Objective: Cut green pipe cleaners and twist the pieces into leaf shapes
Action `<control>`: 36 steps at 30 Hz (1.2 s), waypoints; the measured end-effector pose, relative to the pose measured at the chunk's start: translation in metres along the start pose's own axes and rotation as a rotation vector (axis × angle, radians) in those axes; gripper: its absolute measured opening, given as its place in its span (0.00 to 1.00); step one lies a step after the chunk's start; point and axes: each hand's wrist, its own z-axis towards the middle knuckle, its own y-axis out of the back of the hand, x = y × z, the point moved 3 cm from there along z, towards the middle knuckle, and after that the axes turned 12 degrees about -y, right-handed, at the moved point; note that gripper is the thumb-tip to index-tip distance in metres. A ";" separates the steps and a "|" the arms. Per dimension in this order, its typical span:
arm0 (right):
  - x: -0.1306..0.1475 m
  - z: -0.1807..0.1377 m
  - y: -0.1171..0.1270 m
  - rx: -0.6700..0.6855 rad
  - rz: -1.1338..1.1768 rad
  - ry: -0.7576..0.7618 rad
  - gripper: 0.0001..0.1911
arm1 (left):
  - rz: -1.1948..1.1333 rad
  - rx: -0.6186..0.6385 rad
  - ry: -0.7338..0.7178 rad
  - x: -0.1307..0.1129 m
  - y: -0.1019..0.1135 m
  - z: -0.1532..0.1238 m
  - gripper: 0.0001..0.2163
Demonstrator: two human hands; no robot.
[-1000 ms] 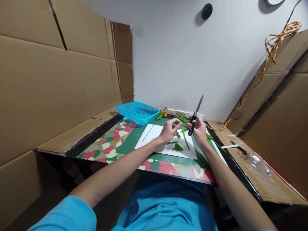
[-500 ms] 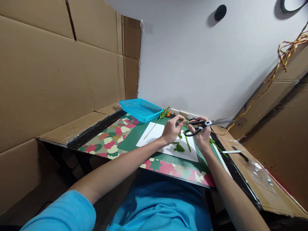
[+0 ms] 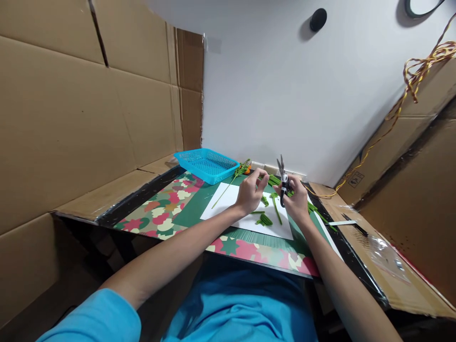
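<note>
My right hand (image 3: 297, 197) is wrapped around the black and white handles of a pair of scissors (image 3: 283, 178), whose blades point up and away from me. To its left, my left hand (image 3: 251, 192) is closed with the fingertips together; anything between them is too small or hidden to make out. Beneath both hands lies a white sheet of paper (image 3: 224, 202). On it are a bunch of short fuzzy green pieces (image 3: 264, 220), a longer green stem (image 3: 277, 211) and a small green piece (image 3: 264, 201). Several green stems (image 3: 273, 180) lie behind the hands.
A blue plastic basket (image 3: 208, 166) stands at the back left. An orange flower (image 3: 248, 168) on a green stem (image 3: 224, 194) lies beside it. On the right are a white strip (image 3: 342, 223), a black pen-like tool (image 3: 358, 227) and a clear plastic bag (image 3: 386, 259). Cardboard walls (image 3: 89, 109) flank the table.
My right hand has turned the scissors from pointing right, handles toward my left hand, to pointing up and away. My left hand has drawn slightly left, away from the handles.
</note>
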 end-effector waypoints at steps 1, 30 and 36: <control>0.000 0.000 0.000 -0.019 -0.029 -0.005 0.17 | -0.055 -0.013 0.017 0.000 0.000 0.001 0.14; -0.018 -0.002 0.001 0.003 -0.517 -0.010 0.28 | -0.432 -0.306 0.361 0.014 0.007 0.010 0.12; -0.019 -0.002 0.001 -0.082 -0.466 0.106 0.24 | -0.442 -0.329 0.341 0.012 0.007 0.010 0.13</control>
